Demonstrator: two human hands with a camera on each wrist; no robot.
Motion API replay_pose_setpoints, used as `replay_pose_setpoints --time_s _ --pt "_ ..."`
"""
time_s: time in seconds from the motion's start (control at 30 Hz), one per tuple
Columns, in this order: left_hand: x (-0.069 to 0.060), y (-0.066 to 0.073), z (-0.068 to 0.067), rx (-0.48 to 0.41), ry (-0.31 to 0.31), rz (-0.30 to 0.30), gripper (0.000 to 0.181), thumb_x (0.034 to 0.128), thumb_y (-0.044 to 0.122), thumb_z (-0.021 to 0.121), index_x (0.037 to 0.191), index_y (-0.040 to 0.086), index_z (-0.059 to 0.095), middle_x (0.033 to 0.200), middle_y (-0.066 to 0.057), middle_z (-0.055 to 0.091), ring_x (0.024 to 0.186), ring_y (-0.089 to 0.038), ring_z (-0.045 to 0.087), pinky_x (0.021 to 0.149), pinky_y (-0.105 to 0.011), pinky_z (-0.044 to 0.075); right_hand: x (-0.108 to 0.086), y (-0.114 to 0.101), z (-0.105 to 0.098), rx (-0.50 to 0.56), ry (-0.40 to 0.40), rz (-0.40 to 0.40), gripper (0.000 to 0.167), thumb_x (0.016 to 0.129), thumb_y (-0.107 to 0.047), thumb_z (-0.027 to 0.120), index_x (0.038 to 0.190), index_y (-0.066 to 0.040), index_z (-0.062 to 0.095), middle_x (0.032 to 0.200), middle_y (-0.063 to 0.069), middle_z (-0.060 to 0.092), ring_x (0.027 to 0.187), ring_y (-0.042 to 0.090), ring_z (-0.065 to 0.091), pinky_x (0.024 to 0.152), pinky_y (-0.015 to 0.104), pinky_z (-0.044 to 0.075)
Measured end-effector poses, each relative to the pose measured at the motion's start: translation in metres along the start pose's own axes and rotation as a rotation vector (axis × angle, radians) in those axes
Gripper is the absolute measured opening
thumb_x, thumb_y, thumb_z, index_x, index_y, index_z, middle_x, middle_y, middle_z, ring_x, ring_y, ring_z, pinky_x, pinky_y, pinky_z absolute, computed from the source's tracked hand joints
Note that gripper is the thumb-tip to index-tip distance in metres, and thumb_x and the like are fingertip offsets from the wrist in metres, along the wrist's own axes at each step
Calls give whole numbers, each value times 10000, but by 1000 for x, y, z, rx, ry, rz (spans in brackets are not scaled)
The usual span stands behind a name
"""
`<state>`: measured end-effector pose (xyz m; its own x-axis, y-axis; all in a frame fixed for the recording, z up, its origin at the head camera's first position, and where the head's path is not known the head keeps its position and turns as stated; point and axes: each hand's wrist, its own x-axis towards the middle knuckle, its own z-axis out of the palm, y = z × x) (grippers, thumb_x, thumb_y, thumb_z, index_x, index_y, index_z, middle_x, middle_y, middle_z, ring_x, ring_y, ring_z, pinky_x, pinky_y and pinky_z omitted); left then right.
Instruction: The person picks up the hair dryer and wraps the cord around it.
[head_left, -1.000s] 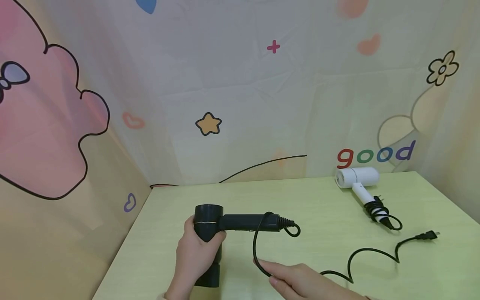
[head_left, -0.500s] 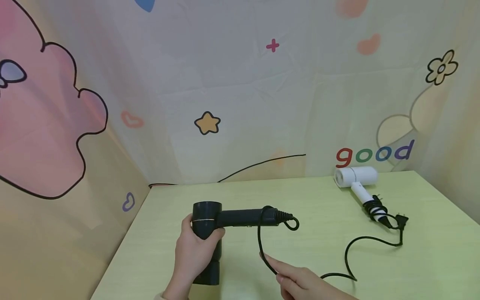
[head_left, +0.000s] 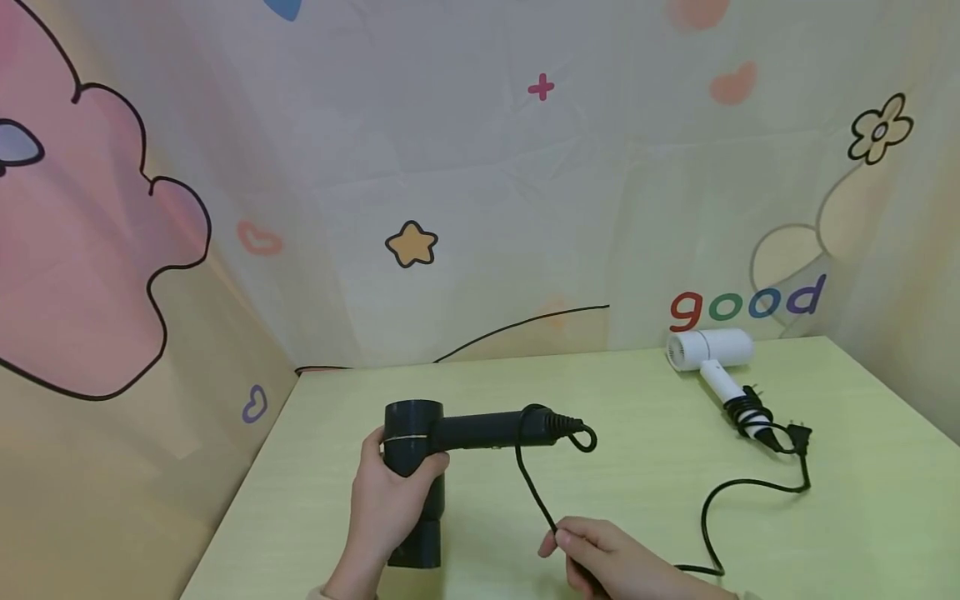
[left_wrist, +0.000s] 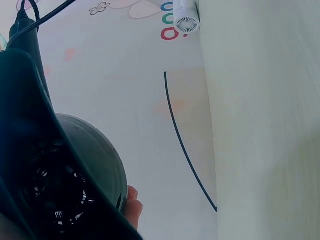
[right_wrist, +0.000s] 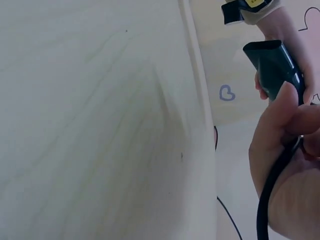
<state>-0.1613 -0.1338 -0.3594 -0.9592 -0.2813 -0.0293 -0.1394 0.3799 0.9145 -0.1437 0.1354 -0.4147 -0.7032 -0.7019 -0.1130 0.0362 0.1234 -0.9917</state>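
Observation:
In the head view the left hand (head_left: 390,504) grips the barrel of a dark hair dryer (head_left: 491,430), its handle pointing right. One turn of black cord (head_left: 534,489) loops over the handle near its end. Lower right, the right hand (head_left: 607,554) pinches that cord between thumb and fingers. The left wrist view has the dryer's nozzle (left_wrist: 30,125) large in front, with fingertips (left_wrist: 133,207) at the barrel's edge. From the right wrist, the cord (right_wrist: 272,185) runs through the right hand (right_wrist: 290,170), and the dryer nozzle (right_wrist: 272,65) shows beyond.
A white hair dryer (head_left: 710,350), its cord wrapped round the handle, lies at the back right of the pale table (head_left: 337,483). The held cord's plug (head_left: 799,436) lies beside that handle's end. A printed curtain (head_left: 480,167) hangs behind the table.
The right hand has shifted slightly right, its forefinger now bent at the cord instead of extended along it. The dark dryer's handle has tilted up a little. The plug has moved left, beside the white dryer.

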Motion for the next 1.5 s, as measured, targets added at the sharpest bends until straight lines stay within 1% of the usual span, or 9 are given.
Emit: replay_pose_setpoints --time_s 0.17,0.33,0.57,0.7,0.93,1.17,1.27,1.33,1.5 --pt "-2 0 0 -3 0 6 909 772 411 722 1450 67 223 1053 -167 602 777 -203 619 611 -343 498 2 2 -7 13 100 75 395 1026 -301 374 1064 58 535 651 -6 475 485 100 393 458 225 387" --pt "-4 0 -1 -10 -8 1 916 764 401 733 1448 76 217 1073 -169 598 766 -195 623 610 -346 498 5 4 -14 -4 146 105 422 1012 -348 401 1025 52 534 646 -6 480 461 101 418 463 267 471" --pt "-5 -1 -2 -53 -23 9 875 741 352 764 1419 61 294 1112 -166 576 793 -207 625 638 -345 503 7 4 -23 -250 136 85 430 1001 -345 432 835 24 576 541 -5 451 453 86 384 447 217 373" --pt "-4 -1 -4 -64 -37 -2 843 738 333 768 1388 32 324 1111 -168 567 817 -219 621 655 -351 502 6 5 -26 -339 121 74 387 1006 -322 425 818 -20 575 532 -13 458 442 82 391 433 216 374" --pt "-4 -1 -8 -69 -93 -64 910 733 325 771 1402 50 220 1160 -187 546 901 -244 617 761 -415 490 5 4 -37 -309 191 96 352 1013 -295 417 896 3 563 611 5 503 462 113 452 412 240 420" --pt "-4 -4 -6 -67 -141 -59 920 742 302 765 1427 34 213 1179 -193 548 933 -260 604 786 -443 492 3 -6 -50 -293 288 118 385 1005 -304 436 904 53 541 605 13 505 458 123 458 435 242 404" --pt "-4 -5 -3 -65 -151 -42 851 740 282 767 1387 -1 294 1157 -182 560 912 -246 601 744 -402 498 4 -9 -56 -372 303 94 346 1001 -254 445 873 48 554 592 19 515 473 133 478 450 257 424" --pt "-5 -5 -2 -67 -160 -25 813 739 263 768 1363 -14 325 1139 -176 567 899 -243 596 722 -379 495 3 -12 -59 -473 317 96 298 990 -220 465 834 15 564 586 14 531 494 138 496 477 257 423" --pt "-7 -4 -3 -75 -187 -8 870 736 230 764 1405 -7 261 1125 -181 565 906 -252 584 712 -371 482 0 -22 -65 -693 348 114 268 985 -193 474 751 -75 529 565 -13 538 493 126 494 469 247 383"
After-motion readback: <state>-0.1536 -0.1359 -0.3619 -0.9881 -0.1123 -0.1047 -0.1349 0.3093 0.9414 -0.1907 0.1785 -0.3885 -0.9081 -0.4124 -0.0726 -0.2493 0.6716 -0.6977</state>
